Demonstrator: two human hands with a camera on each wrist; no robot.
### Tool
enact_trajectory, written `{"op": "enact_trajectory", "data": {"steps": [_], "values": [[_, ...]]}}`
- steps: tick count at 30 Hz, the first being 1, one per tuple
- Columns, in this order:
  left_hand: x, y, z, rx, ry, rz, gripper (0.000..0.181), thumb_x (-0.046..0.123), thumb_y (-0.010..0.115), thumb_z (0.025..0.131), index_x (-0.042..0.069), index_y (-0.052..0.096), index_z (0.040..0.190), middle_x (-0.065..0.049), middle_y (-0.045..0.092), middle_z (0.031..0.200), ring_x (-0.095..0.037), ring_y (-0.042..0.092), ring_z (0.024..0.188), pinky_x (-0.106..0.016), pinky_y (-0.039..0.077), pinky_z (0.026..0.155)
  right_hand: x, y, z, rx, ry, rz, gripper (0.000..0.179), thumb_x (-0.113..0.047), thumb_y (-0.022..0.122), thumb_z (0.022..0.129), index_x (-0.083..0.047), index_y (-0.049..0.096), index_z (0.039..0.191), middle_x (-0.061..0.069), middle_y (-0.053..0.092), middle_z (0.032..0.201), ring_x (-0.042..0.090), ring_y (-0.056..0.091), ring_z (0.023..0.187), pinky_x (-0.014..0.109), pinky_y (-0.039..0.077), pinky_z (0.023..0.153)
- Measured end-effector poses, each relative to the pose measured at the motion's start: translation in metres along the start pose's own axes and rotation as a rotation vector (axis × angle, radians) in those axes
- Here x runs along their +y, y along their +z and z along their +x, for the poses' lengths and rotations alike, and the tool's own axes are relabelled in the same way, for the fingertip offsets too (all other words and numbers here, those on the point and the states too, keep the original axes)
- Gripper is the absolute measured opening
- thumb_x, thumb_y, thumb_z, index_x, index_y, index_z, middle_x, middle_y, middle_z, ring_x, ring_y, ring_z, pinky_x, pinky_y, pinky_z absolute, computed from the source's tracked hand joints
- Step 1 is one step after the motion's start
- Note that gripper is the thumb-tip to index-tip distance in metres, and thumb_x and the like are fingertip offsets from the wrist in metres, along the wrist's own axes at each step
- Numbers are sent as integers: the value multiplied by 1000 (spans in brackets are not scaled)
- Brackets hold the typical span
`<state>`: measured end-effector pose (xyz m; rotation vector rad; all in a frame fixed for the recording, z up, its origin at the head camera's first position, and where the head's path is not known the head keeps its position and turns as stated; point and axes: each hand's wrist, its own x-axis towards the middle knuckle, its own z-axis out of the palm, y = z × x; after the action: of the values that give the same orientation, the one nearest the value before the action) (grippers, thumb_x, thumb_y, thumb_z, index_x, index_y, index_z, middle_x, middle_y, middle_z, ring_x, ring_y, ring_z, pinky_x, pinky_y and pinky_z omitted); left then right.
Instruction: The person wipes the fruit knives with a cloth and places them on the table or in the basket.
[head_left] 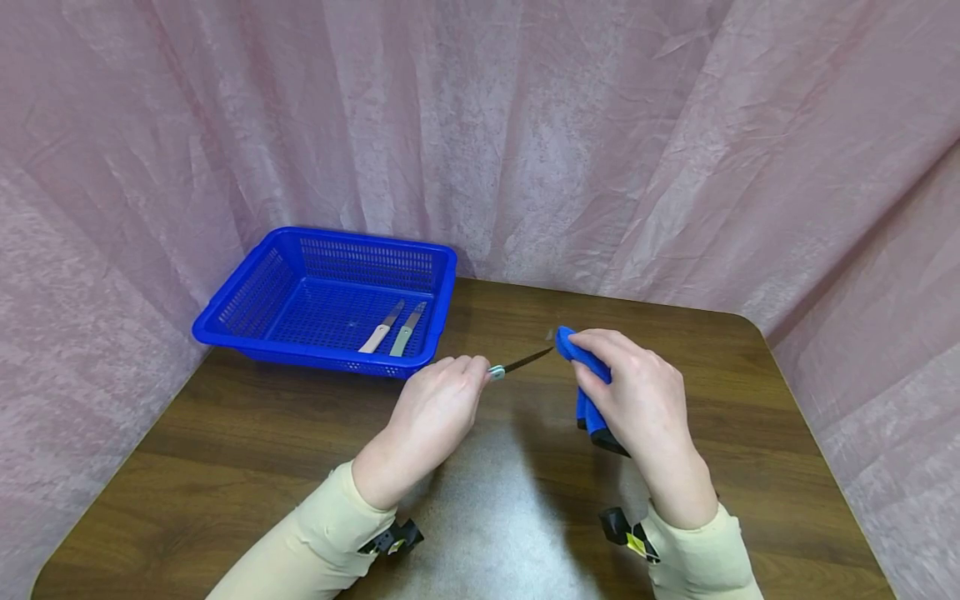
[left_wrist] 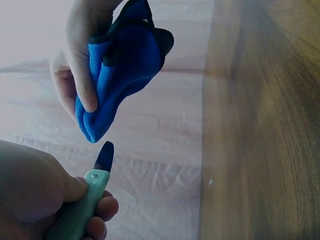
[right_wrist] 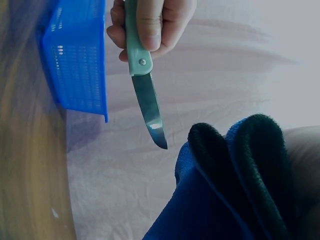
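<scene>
My left hand (head_left: 442, 400) grips a small knife by its pale green handle (left_wrist: 82, 205), with the blade (right_wrist: 149, 112) pointing right toward the other hand. A folded blue cloth (left_wrist: 127, 62) with dark edging is pinched between the thumb and fingers of my right hand (head_left: 641, 387). The knife's tip and the cloth stand a small gap apart, above the table. Inside a blue basket (head_left: 322, 354), to the left, lie a knife with a cream handle (head_left: 375, 338) and a knife with a green handle (head_left: 402, 340), side by side.
The basket stands at the back left of the wooden table (head_left: 750, 467). Pink curtains (head_left: 562, 150) hang behind the table and along its sides. A small pale spot (right_wrist: 55, 213) shows on the tabletop. Each wrist wears a black camera mount.
</scene>
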<state>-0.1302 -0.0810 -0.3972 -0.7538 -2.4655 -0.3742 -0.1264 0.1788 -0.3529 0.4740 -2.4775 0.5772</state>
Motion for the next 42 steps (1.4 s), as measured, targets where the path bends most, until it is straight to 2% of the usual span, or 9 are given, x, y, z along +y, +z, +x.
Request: {"op": "enact_trajectory", "data": {"steps": [4, 11, 18, 27, 36, 42], "values": [[0, 0, 0, -15, -7, 3, 24, 13, 73, 108, 8, 60, 88, -1, 59, 72, -23, 60, 61, -36, 47, 51, -1, 1, 0, 0, -11, 3, 33, -10, 84, 94, -21, 84, 125, -5, 80, 124, 28, 80, 93, 49, 56, 62], [0, 1, -1, 6, -19, -13, 21, 15, 74, 107, 8, 60, 93, -3, 60, 72, -27, 64, 60, -41, 49, 48, -1, 2, 0, 2, -20, 9, 33, -9, 83, 94, -21, 85, 124, -6, 80, 125, 28, 80, 91, 49, 56, 63], [0, 1, -1, -41, -35, -47, 26, 18, 82, 102, 10, 58, 97, -3, 60, 73, -27, 64, 61, -43, 49, 49, -2, 2, 0, -5, -21, 5, 33, -10, 84, 94, -21, 84, 125, -5, 80, 125, 28, 80, 91, 48, 57, 63], [1, -1, -1, -100, -28, -71, 21, 20, 81, 103, 10, 63, 101, 0, 59, 77, -24, 63, 63, -40, 49, 52, -5, 3, -1, -32, -23, 9, 32, -12, 86, 95, -21, 84, 126, -5, 79, 126, 27, 79, 90, 48, 57, 64], [0, -1, -1, -63, 9, -47, 19, 22, 82, 102, 7, 71, 101, 0, 61, 78, -23, 61, 67, -38, 49, 57, -8, 7, -2, -43, -41, 21, 31, -15, 88, 95, -21, 84, 124, -6, 80, 124, 25, 79, 91, 47, 58, 66], [0, -1, 0, -75, 9, -47, 20, 25, 82, 103, 9, 70, 100, 2, 63, 77, -22, 60, 65, -37, 47, 57, -10, 9, -3, -46, -50, 27, 30, -15, 89, 94, -21, 84, 123, -7, 80, 124, 24, 79, 92, 47, 59, 67]]}}
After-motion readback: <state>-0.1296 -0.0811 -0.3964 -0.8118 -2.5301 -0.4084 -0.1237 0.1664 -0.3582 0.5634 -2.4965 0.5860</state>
